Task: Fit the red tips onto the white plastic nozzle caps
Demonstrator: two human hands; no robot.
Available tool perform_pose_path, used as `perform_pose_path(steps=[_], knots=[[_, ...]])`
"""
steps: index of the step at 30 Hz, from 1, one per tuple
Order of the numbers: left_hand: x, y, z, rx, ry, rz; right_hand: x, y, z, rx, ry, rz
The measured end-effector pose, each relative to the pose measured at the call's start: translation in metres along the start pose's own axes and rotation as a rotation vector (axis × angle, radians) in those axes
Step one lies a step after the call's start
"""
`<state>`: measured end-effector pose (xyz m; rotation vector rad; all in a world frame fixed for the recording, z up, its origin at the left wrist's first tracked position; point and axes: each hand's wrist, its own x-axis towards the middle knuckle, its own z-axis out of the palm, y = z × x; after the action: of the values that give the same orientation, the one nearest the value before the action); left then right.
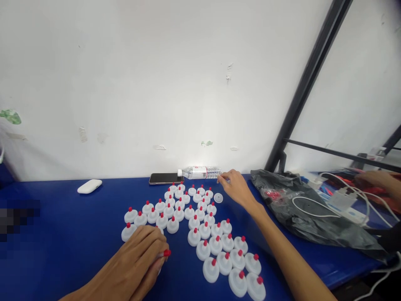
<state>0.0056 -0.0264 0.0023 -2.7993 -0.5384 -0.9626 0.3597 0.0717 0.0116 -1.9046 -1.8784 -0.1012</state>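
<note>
My left hand (pixel 142 257) is closed around a white nozzle cap, mostly hidden by the fingers, whose red tip (pixel 167 253) pokes out to the right. Several white round nozzle caps (pixel 194 237) with red tips stand upright in two slanting groups on the blue table (pixel 62 242). Farther back, my right hand (pixel 234 187) is pinched beside the base of a clear plastic bottle (pixel 199 172) lying on its side. What its fingers hold, if anything, is mostly hidden. Just left of that hand lies a white cap (pixel 218 197) with no red tip.
A phone (pixel 166 179) lies against the wall, left of the bottle. A white earbud case (pixel 90 186) rests at the back left. On the right, a dark plastic bag (pixel 291 213) lies beneath white cables and a power strip (pixel 347 207). Another person's hand (pixel 380 182) shows at far right.
</note>
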Motion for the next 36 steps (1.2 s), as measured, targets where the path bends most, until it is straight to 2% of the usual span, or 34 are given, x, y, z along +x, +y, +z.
perform_pose_path(steps=[5,9,13,15,18,21,23,25,28,32,36], knots=[[0.002,0.0,0.002,-0.056,0.039,-0.044,0.001,0.012,-0.003,-0.004,-0.153,0.099],[-0.002,0.0,0.008,-0.098,0.028,-0.1,-0.002,0.016,-0.004,0.009,-0.268,0.134],[-0.005,-0.001,0.013,-0.164,-0.005,-0.197,-0.002,0.011,-0.004,0.022,-0.302,0.138],[-0.005,-0.001,0.014,-0.173,-0.001,-0.226,-0.003,0.006,-0.011,0.023,-0.254,0.136],[-0.005,-0.003,0.014,-0.144,0.025,-0.219,-0.014,-0.011,-0.034,0.024,-0.114,0.096],[-0.005,-0.004,0.014,-0.121,0.041,-0.197,-0.048,-0.04,-0.06,0.058,-0.015,0.003],[-0.004,-0.005,0.014,-0.109,0.061,-0.185,-0.079,-0.063,-0.069,0.14,0.091,-0.068],[-0.005,-0.005,0.015,-0.094,0.08,-0.172,-0.109,-0.086,-0.065,0.208,0.148,-0.21],[-0.006,-0.005,0.014,-0.095,0.093,-0.166,-0.133,-0.117,-0.044,0.169,0.193,-0.359],[-0.009,-0.003,0.013,-0.148,0.147,-0.188,-0.134,-0.146,-0.011,0.139,0.149,-0.346],[-0.012,-0.003,0.013,-0.17,0.222,-0.193,-0.133,-0.163,0.006,0.278,0.091,-0.37]])
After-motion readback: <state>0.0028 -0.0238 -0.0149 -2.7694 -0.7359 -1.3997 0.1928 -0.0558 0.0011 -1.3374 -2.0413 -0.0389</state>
